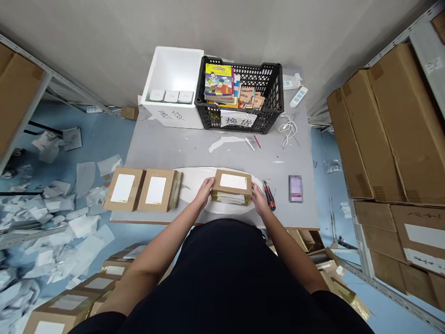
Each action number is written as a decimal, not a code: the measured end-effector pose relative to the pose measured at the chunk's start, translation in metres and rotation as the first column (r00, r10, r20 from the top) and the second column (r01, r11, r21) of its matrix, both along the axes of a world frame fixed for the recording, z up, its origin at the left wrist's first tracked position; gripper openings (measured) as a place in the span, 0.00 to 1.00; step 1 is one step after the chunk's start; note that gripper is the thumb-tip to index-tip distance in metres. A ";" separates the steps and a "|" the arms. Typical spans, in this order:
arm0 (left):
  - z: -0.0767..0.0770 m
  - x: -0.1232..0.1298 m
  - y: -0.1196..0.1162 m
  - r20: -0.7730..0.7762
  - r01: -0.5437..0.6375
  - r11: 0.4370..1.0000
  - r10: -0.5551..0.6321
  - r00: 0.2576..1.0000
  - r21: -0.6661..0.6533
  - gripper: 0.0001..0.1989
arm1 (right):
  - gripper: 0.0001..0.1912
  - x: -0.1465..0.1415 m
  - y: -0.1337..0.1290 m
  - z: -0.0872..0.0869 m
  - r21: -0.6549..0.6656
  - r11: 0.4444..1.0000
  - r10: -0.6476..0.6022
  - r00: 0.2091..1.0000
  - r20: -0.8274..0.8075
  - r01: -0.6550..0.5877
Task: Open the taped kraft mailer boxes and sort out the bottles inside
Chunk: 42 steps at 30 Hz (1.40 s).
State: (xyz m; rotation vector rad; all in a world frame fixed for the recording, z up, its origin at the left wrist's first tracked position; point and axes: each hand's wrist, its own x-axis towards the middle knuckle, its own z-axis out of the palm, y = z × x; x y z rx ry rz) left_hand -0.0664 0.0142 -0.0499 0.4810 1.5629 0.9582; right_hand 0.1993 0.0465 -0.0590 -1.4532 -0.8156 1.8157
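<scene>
Between my two hands is a small cardboard box (232, 182) with a white label on top and clear tape over its near side. My left hand (205, 191) grips the box's left end, fingers pressed on the cardboard. At the opposite end, my right hand (257, 196) is closed on the right edge. A white sheet (194, 178) lies beneath the box on the grey table (156, 148). Just right of my right hand are red-and-black utility knives or cutters (269, 195). Two labelled cardboard boxes, one (157, 189) beside another (124, 189), sit to the left.
A white foam box (174, 113) and a black crate (239, 113) with books stand at the table's back. A phone (295, 189) lies at right, a white cable (288, 130) behind it. Paper scraps (79, 227) cover the left floor; large cartons (378, 130) fill the right shelf.
</scene>
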 end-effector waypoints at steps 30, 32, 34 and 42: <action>-0.020 0.007 -0.078 -0.303 0.231 0.966 -0.187 0.934 0.114 0.28 | 0.28 0.029 -0.060 -0.021 0.216 0.963 0.077 0.931 0.358 -0.163; -0.016 0.008 -0.076 -0.356 0.252 0.963 -0.202 0.912 0.098 0.28 | 0.28 0.047 -0.052 -0.026 0.255 0.947 0.024 0.836 0.548 -0.195; -0.010 0.008 -0.076 -0.448 0.290 0.954 -0.227 0.865 0.076 0.29 | 0.28 0.069 -0.041 -0.031 0.263 0.927 -0.015 0.674 0.738 -0.267; 0.017 0.018 -0.091 -0.910 0.689 0.720 -0.231 0.345 0.078 0.17 | 0.28 0.100 -0.011 -0.051 0.037 0.952 0.077 0.354 0.932 -0.304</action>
